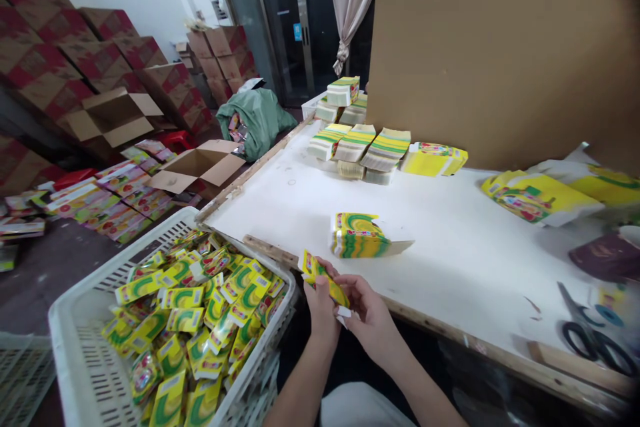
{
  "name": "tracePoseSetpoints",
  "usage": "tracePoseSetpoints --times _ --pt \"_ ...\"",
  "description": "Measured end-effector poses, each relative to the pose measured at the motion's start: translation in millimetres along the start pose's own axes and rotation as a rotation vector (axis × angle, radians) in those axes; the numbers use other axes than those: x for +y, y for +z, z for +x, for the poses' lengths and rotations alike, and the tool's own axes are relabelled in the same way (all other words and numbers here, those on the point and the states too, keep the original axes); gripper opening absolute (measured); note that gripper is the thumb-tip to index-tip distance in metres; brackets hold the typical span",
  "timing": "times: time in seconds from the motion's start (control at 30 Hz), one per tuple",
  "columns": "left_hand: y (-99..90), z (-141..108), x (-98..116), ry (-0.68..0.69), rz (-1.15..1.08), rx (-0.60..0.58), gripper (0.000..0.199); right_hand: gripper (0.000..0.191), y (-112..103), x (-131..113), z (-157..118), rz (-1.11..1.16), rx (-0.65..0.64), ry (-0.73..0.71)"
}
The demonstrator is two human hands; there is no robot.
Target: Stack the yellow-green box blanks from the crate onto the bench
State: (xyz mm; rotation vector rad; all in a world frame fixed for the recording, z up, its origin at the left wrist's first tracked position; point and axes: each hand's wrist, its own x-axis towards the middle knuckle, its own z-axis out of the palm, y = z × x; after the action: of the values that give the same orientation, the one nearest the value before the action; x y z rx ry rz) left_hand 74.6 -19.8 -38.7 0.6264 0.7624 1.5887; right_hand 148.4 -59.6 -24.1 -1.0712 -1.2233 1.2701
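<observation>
My left hand (323, 307) is wrapped round a small yellow carton (311, 265) with green and red print, just off the table's front edge. One end of the carton points up and away. My right hand (367, 310) is closed at the lower end, its thumb and fingers on a white end flap (343, 311). Past my hands, a stack of flat yellow-green cartons (355, 237) leans on the white table (280, 200). To the left, a white plastic basket (80, 320) holds a heap of similar small yellow cartons (185, 297).
Bundles of flat cartons (385, 147) stand at the table's back, before a large cardboard panel (500, 47). Black-handled scissors (593, 340) and a wooden strip (575, 367) lie at right. Open boxes (200, 167), a green sack (260, 117) and stacked cardboard boxes (65, 33) are on the left.
</observation>
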Motion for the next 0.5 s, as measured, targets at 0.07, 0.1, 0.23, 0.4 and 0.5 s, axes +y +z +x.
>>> tracePoseSetpoints --times 0.07,0.1,0.23,0.4,0.5 --pt "-3.5 2.5 0.9 0.032 0.122 0.0 0.045 0.034 -3.3 1.4 1.3 -0.067 -0.002 0.012" --pt "-4.4 3.2 1.7 0.042 0.172 -0.006 0.048 0.032 -5.6 1.5 2.5 -0.097 0.017 0.009" --pt "-2.7 2.6 5.1 0.068 0.185 -0.073 0.048 0.026 -16.7 -2.2 7.8 -0.167 0.125 -0.08" --pt "-4.5 3.3 9.2 0.031 0.352 -0.075 0.013 0.023 -35.1 -8.6 8.4 -0.331 0.155 -0.156" --pt "-7.6 7.1 23.7 0.039 0.391 -0.127 0.016 0.022 -53.1 -14.5 7.0 -0.497 0.186 -0.242"
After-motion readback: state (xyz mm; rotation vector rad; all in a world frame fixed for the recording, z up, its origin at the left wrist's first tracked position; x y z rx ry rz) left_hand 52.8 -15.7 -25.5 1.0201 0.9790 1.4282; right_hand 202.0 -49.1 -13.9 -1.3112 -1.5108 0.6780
